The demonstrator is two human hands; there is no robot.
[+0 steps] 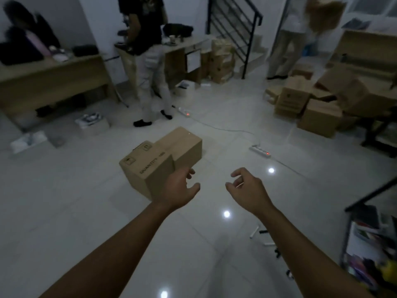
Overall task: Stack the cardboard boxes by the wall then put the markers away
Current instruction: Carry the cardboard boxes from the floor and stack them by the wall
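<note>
Two cardboard boxes lie side by side on the white tiled floor: a nearer box (144,168) printed "QUANTITY" and a farther box (182,144) behind it. My left hand (178,186) hovers open at the nearer box's right corner, fingers spread, holding nothing. My right hand (247,189) is open too, held in the air to the right, apart from both boxes. Several markers (265,237) lie scattered on the floor at the lower right, partly hidden by my right forearm. More cardboard boxes (305,104) are piled at the right, others (221,59) by the staircase.
A person in a black top (148,61) stands beyond the boxes by a wooden desk (49,80). Another person (287,39) stands at the back right. Two power strips (261,150) with a cable cross the floor. A shelf of papers (369,250) stands at the lower right.
</note>
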